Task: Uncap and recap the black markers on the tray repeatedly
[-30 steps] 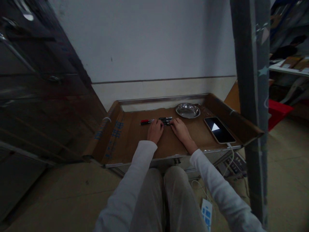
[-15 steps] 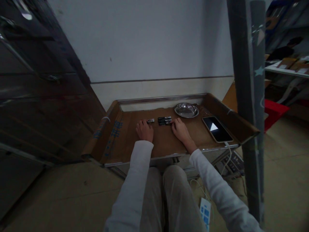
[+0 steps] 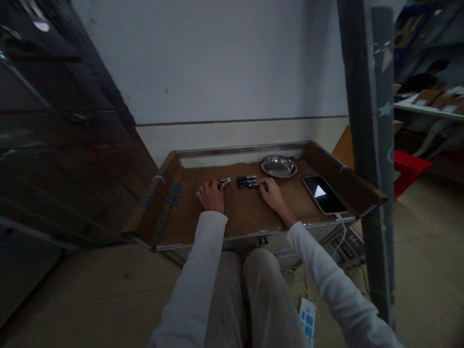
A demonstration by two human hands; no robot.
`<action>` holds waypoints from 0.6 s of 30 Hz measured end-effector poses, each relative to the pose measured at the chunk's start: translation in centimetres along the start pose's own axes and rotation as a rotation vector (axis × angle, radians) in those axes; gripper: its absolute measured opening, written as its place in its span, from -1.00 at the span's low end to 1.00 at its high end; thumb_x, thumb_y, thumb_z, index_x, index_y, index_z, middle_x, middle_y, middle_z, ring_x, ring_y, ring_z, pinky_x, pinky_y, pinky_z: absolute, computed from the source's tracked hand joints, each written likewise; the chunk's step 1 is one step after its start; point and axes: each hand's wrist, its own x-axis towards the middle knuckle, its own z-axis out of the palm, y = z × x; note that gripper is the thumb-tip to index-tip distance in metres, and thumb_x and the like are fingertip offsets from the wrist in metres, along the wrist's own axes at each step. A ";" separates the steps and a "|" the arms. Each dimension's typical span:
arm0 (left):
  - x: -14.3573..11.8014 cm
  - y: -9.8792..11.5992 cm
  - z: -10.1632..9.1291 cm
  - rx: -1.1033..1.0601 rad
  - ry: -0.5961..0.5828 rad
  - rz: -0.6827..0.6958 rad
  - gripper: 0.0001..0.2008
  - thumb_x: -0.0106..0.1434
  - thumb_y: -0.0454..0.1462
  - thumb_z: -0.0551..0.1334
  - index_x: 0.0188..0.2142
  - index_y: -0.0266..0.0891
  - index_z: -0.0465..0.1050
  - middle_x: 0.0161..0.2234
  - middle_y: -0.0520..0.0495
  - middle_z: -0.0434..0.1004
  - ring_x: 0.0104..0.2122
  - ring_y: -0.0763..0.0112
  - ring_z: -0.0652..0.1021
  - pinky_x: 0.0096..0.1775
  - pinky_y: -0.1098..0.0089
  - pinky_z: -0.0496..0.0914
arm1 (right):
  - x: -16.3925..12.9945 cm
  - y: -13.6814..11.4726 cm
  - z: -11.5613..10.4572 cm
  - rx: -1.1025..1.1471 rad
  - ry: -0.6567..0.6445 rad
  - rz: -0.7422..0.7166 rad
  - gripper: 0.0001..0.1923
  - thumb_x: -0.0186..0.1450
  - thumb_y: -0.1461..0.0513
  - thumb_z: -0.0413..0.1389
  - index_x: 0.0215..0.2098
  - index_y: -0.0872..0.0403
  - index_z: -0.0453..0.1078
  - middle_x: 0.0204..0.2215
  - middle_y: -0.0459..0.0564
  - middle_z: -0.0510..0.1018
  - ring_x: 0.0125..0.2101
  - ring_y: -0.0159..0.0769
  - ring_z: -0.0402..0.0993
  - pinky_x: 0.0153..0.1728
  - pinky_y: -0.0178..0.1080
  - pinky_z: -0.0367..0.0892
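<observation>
On the cardboard-lined tabletop [image 3: 242, 212], my left hand [image 3: 212, 197] is closed over red pens [image 3: 225, 181] with pale, shiny ends; how many lie beneath its fingers is hidden. To the right, black pens [image 3: 246, 181] lie side by side in a small row, their ends pointing left and right. My right hand [image 3: 271, 194] rests at the row's right end, its thumb and fingertips pinched at the end of the nearest black pen. A gap of bare cardboard separates the red pens from the black ones.
A round metal dish [image 3: 279, 166] stands at the back right. A phone [image 3: 325, 194] with a white cable lies near the right edge. Raised cardboard sides border the table, and a grey post [image 3: 379, 145] rises at its right. Farther right, a person sits by another table.
My left hand has shifted slightly left, and red pen barrels now show beside its fingers, slightly splayed. My right hand stays at the black pens' right end.
</observation>
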 end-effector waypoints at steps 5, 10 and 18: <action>-0.4 0.9 -0.5 -0.334 -0.110 0.153 -0.82 0.31 -0.18 0.08 -0.19 -0.15 0.40 -0.21 -0.12 0.45 -0.18 0.28 0.45 -0.09 0.25 0.30 | 0.2 -2.0 0.4 0.314 0.025 0.151 -0.72 0.29 0.07 -0.05 -0.22 0.07 0.35 -0.26 0.02 0.47 -0.28 -0.29 0.39 -0.21 -0.23 0.33; -1.3 2.5 -0.8 -0.584 -0.212 0.399 -0.85 0.26 -0.22 0.18 -0.18 -0.13 0.44 -0.20 -0.06 0.40 -0.18 0.38 0.47 -0.07 0.35 0.35 | 1.3 -4.4 0.7 0.956 -0.171 0.511 -0.59 0.28 -0.06 -0.10 -0.22 0.08 0.34 -0.48 -0.10 0.46 -0.59 -0.43 0.34 -0.58 -0.36 0.25; -0.7 5.3 -1.8 -0.854 -0.178 0.259 -0.65 0.18 -0.24 0.26 -0.05 -0.19 0.27 -0.17 -0.07 0.46 -0.25 0.43 0.52 -0.19 0.39 0.44 | 2.4 -4.2 1.0 1.268 -0.268 0.688 -0.91 0.18 0.31 0.08 -0.35 0.09 0.42 -0.50 -0.12 0.51 -0.54 -0.48 0.37 -0.48 -0.41 0.32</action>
